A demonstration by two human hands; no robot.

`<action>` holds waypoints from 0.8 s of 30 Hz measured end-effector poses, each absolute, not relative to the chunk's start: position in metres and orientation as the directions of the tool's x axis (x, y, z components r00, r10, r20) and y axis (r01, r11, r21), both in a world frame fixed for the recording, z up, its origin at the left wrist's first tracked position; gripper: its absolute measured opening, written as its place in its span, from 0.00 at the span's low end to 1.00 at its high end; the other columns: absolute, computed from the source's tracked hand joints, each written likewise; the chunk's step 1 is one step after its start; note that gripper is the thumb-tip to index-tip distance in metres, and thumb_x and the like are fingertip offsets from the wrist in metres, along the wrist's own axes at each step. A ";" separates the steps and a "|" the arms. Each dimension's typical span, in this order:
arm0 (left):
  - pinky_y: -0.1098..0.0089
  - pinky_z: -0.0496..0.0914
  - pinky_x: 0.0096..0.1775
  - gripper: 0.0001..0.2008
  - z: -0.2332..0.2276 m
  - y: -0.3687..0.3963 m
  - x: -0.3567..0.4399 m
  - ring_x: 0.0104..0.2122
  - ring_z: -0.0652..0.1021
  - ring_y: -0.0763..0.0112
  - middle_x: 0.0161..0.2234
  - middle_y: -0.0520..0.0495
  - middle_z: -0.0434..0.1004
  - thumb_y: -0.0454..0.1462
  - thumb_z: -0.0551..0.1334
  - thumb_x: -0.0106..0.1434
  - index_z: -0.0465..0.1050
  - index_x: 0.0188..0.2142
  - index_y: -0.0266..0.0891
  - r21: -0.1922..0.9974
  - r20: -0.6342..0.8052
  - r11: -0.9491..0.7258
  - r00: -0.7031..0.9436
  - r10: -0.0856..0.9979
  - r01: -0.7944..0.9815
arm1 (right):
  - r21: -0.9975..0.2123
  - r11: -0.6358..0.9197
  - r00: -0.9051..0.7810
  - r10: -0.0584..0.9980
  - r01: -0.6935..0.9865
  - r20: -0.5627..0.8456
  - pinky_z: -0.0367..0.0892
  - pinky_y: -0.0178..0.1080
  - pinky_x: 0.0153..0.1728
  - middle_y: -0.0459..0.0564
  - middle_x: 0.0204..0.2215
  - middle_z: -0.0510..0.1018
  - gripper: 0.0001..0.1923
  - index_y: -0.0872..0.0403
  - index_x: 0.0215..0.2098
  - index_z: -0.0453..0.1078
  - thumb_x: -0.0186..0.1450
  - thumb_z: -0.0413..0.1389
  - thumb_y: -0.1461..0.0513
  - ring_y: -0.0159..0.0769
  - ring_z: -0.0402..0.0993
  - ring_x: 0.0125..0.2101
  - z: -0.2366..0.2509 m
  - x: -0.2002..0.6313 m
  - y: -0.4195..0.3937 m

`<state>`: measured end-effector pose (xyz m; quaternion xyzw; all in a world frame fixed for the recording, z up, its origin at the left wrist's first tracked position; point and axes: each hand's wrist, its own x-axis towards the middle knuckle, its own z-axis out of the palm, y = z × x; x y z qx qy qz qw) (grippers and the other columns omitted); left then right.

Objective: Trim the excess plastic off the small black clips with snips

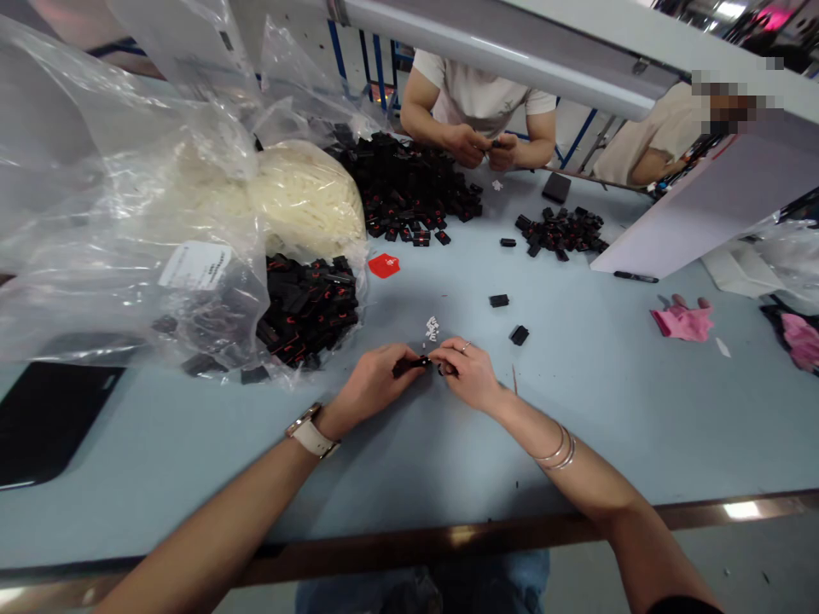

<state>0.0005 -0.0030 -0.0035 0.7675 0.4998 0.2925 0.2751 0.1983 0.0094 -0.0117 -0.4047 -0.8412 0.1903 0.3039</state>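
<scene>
My left hand (374,384) and my right hand (470,373) meet over the pale blue table (397,460), both pinching one small black plastic part (415,364) between their fingertips. A few tiny white pieces (433,327) lie just beyond my fingers. Two loose black parts (499,300) (519,335) rest a little farther out on the right. At my left, an open clear bag spills black parts with red marks (307,311). My left wrist wears a watch, my right wrist bangles.
A big clear bag of white pieces (300,196) and a heap of black parts (409,188) stand behind. A smaller black pile (563,230), a red tag (384,265), a pen (635,277), pink cloth (683,322), a black tray (44,418). Another person's hands (483,147) work opposite.
</scene>
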 end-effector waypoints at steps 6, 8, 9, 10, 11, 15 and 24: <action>0.70 0.65 0.30 0.05 -0.003 -0.004 0.001 0.26 0.74 0.70 0.27 0.52 0.75 0.38 0.59 0.61 0.73 0.32 0.40 0.696 0.189 -0.367 0.336 0.923 0.617 | -0.525 0.599 -0.522 0.796 0.605 0.306 0.68 0.33 0.37 0.49 0.37 0.76 0.16 0.52 0.41 0.74 0.60 0.52 0.71 0.31 0.73 0.34 -0.010 0.198 0.008; 0.70 0.66 0.30 0.05 -0.004 -0.004 0.001 0.26 0.74 0.70 0.27 0.52 0.75 0.39 0.60 0.61 0.72 0.32 0.41 0.692 0.181 -0.366 0.341 0.922 0.622 | -0.504 0.589 -0.531 0.802 0.631 0.272 0.67 0.33 0.35 0.49 0.37 0.76 0.15 0.51 0.42 0.74 0.60 0.53 0.70 0.30 0.73 0.33 -0.008 0.196 0.008; 0.70 0.66 0.31 0.06 -0.005 -0.003 0.001 0.26 0.74 0.70 0.27 0.51 0.75 0.40 0.60 0.61 0.72 0.32 0.41 0.688 0.183 -0.366 0.339 0.923 0.626 | -0.496 0.583 -0.533 0.806 0.644 0.257 0.67 0.32 0.34 0.49 0.37 0.76 0.14 0.51 0.42 0.74 0.60 0.54 0.69 0.30 0.73 0.32 -0.007 0.196 0.007; 0.70 0.66 0.31 0.06 -0.006 -0.003 0.000 0.26 0.74 0.69 0.27 0.51 0.75 0.40 0.59 0.61 0.72 0.32 0.41 0.683 0.184 -0.367 0.338 0.923 0.631 | -0.489 0.577 -0.532 0.810 0.654 0.246 0.66 0.32 0.34 0.49 0.37 0.76 0.13 0.51 0.42 0.74 0.60 0.54 0.68 0.30 0.72 0.32 -0.007 0.195 0.007; 0.70 0.65 0.31 0.06 -0.006 -0.003 0.000 0.26 0.74 0.69 0.27 0.50 0.76 0.40 0.59 0.61 0.72 0.31 0.41 0.679 0.186 -0.371 0.340 0.922 0.634 | -0.482 0.574 -0.531 0.813 0.662 0.240 0.66 0.32 0.33 0.49 0.37 0.76 0.13 0.51 0.42 0.74 0.61 0.54 0.68 0.30 0.72 0.31 -0.006 0.194 0.006; 0.71 0.65 0.31 0.06 -0.007 -0.003 0.000 0.26 0.73 0.70 0.27 0.50 0.76 0.40 0.59 0.60 0.71 0.30 0.41 0.681 0.183 -0.370 0.342 0.922 0.632 | -0.456 0.591 -0.546 0.802 0.665 0.243 0.65 0.33 0.31 0.49 0.36 0.77 0.12 0.52 0.42 0.75 0.61 0.55 0.67 0.31 0.72 0.30 -0.006 0.192 0.005; 0.71 0.65 0.30 0.08 0.000 -0.002 0.000 0.25 0.73 0.70 0.25 0.51 0.76 0.42 0.59 0.60 0.72 0.29 0.41 0.722 0.126 -0.316 0.331 0.935 0.616 | -0.472 0.584 -0.545 0.805 0.660 0.234 0.67 0.33 0.33 0.49 0.38 0.77 0.14 0.48 0.44 0.76 0.62 0.55 0.66 0.31 0.74 0.33 -0.007 0.191 0.004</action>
